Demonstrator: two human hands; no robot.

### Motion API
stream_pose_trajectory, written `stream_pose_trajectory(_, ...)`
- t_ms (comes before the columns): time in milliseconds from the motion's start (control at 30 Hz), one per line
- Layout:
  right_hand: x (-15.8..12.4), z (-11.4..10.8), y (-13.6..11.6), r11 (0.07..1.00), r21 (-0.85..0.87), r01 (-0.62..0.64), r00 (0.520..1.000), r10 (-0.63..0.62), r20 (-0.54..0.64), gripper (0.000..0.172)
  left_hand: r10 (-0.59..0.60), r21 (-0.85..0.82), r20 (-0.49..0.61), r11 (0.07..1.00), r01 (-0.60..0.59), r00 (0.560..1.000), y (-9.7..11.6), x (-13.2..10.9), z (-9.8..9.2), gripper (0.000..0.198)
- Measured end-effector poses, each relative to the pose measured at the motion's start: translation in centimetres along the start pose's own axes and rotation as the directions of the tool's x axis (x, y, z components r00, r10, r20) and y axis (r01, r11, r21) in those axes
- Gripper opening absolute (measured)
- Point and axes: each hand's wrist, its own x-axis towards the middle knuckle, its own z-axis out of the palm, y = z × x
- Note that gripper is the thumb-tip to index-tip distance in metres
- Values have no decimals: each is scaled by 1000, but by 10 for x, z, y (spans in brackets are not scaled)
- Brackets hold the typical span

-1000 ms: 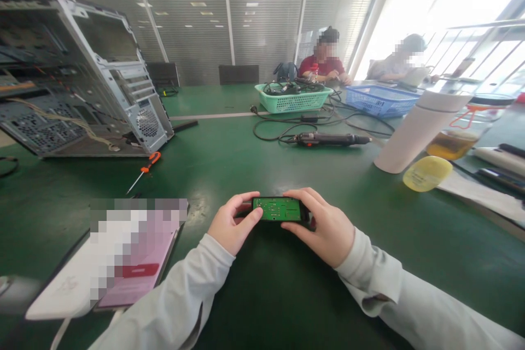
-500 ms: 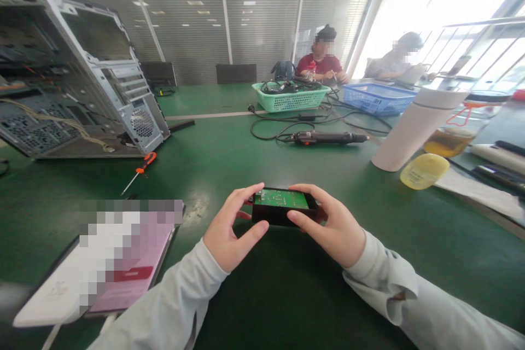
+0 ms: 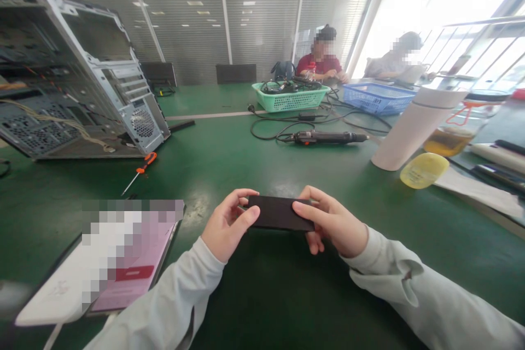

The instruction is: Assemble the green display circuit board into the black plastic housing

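A small black rectangular case (image 3: pixel 275 213) is held between my two hands above the green table (image 3: pixel 221 164), with a plain dark side facing me. My left hand (image 3: pixel 229 224) grips its left end, thumb on the near face and fingers behind. On the right end, my right hand (image 3: pixel 334 221) has its thumb pressed to the near face; some fingers curl over the top and others show below. The green circuit board inside the case is hidden from this angle.
An open computer case (image 3: pixel 82 76) stands left, by an orange-handled screwdriver (image 3: pixel 141 169). A phone (image 3: pixel 135 268) lies front left. Ahead are an electric screwdriver (image 3: pixel 328 138), green basket (image 3: pixel 291 99) and blue basket (image 3: pixel 379 99). A white bottle (image 3: pixel 416 128) stands right. Two people sit beyond.
The case has been tipped so its plain black side faces me and the green board is out of sight. My left thumb has come onto the case, and my right fingers have shifted around it.
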Motion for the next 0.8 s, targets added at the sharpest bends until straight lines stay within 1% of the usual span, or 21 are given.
stream_pose_trajectory(67,1,1,-1,977,140,-162,987,159,33,65,-33,-41,33,999,35,999,4,0,1,44)
stream_pose_trajectory(100,1,1,-2,954,192,-229,973,225,42,60,-38,-60,53,997,41,998,5,0,2,47)
stream_pose_trajectory(167,1,0,-4,899,261,-351,936,344,73,40,-37,-81,81,996,44,996,7,-1,4,51)
stream_pose_trajectory(200,1,-1,-5,868,281,-408,913,394,108,31,-40,-82,87,996,47,995,8,-1,4,52)
stream_pose_trajectory(233,2,-1,-6,835,294,-465,886,437,158,31,-41,-80,83,996,48,996,8,-2,4,53)
stream_pose_trajectory(300,2,-3,-7,761,304,-573,817,503,282,46,-48,-67,75,996,53,996,6,-1,5,55)
stream_pose_trajectory(333,3,-3,-7,732,306,-609,788,512,342,54,-50,-58,67,997,54,997,4,-1,4,57)
stream_pose_trajectory(367,3,-4,-7,717,306,-626,769,505,391,60,-52,-50,60,997,55,997,2,-1,4,58)
stream_pose_trajectory(433,3,-4,-5,708,308,-635,750,472,462,68,-59,-38,48,997,61,997,-2,0,4,61)
stream_pose_trajectory(500,3,-4,-3,716,304,-629,744,441,501,72,-64,-32,40,997,66,997,-5,0,3,62)
stream_pose_trajectory(633,3,-3,-1,721,284,-632,729,430,532,76,-76,-43,41,996,78,996,-8,1,3,64)
stream_pose_trajectory(800,0,-3,-5,735,318,-598,752,379,539,76,-154,-113,10,982,154,988,-8,3,3,68)
